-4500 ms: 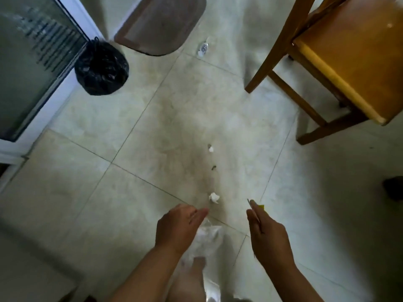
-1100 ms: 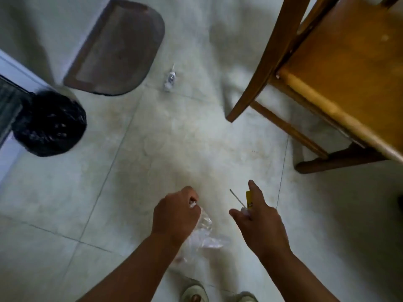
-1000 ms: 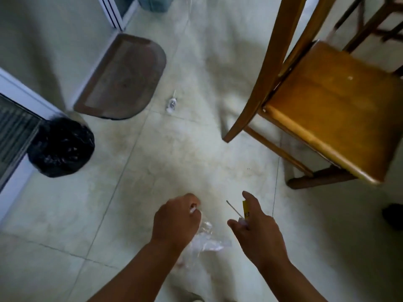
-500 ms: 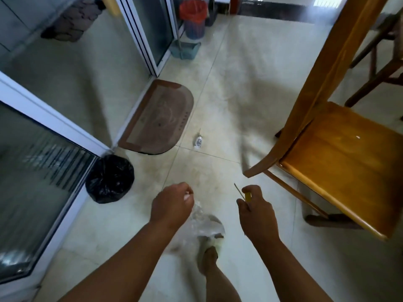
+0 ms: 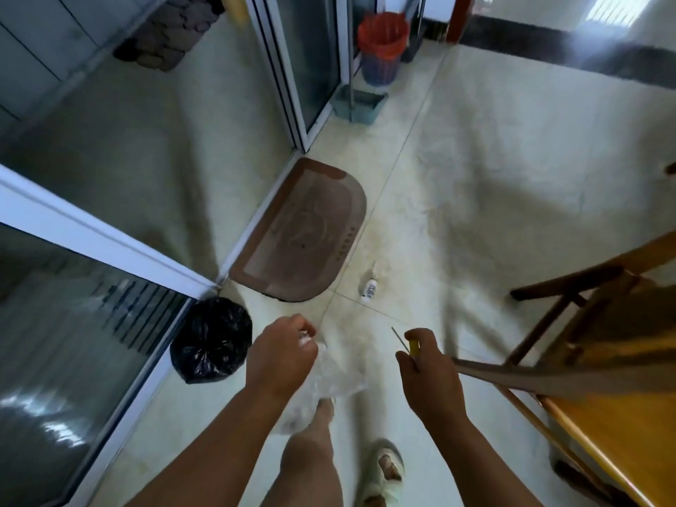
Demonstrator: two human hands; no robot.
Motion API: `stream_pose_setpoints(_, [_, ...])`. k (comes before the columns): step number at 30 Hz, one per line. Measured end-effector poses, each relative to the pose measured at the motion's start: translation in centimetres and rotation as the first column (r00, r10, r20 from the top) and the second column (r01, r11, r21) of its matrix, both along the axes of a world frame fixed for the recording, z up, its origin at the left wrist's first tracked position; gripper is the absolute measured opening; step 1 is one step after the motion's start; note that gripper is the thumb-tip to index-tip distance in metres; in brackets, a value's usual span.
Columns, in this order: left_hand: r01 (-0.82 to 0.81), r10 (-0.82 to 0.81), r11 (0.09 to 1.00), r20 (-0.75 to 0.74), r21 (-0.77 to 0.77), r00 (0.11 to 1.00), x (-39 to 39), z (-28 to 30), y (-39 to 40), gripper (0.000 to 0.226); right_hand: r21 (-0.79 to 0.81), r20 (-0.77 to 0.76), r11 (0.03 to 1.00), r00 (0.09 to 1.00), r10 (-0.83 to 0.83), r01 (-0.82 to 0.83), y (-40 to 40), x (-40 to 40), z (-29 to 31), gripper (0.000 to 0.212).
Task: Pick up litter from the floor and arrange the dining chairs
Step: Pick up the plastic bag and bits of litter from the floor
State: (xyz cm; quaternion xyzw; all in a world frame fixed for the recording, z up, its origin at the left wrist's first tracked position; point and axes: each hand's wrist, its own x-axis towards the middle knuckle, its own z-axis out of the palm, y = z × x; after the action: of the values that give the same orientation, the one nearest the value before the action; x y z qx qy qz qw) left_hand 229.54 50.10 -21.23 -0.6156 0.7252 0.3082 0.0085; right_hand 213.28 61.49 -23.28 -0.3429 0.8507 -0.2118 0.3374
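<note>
Left hand (image 5: 280,354) pinches mouth of clear plastic bag (image 5: 322,389), white scrap at fingertips. Right hand (image 5: 426,371) clamped on thin stick plus yellow scrap (image 5: 414,346).

Risks: thin bag hangs against leg, could snag on step and spill; stick held loosely, may drop.

Landmark is doormat (image 5: 301,230).

Counts:
- small bottle (image 5: 369,289): 1, on floor just right of doormat, not yet picked up
- black bin bag (image 5: 211,340): 1, near doormat's lower-left corner
- wooden chair (image 5: 600,364): 1, well right of doormat
- red-lined bin (image 5: 382,49): 1, far beyond doormat
</note>
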Motion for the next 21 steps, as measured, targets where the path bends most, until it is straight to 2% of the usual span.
stream_pose_setpoints(5, [0.006, -0.006, 1.0, -0.014, 0.025, 1.0, -1.9, -0.1, -9.8, 0.016, 0.002, -0.048, 1.0, 0.999, -0.014, 0.014, -9.8, -2.6, 0.4, 0.026])
stream_pose_setpoints(10, [0.075, -0.076, 0.997, -0.06, -0.022, 0.995, -6.7, 1.4, -20.2, 0.013, -0.048, -0.037, 0.996, 0.996, -0.084, 0.082, -19.5, -6.7, 2.0, 0.023])
stream_pose_setpoints(17, [0.183, -0.194, 0.979, -0.124, -0.091, 0.973, -19.8, 3.9, -32.6, 0.012, -0.143, -0.016, 0.973, 0.983, -0.183, 0.179, -32.0, -17.7, 4.7, 0.029])
stream_pose_setpoints(21, [0.154, -0.17, 0.98, -0.125, -0.127, 0.977, -29.0, 4.6, -40.1, 0.012, -0.168, -0.008, 0.972, 0.986, -0.167, 0.164, -39.8, -26.4, 5.3, 0.033])
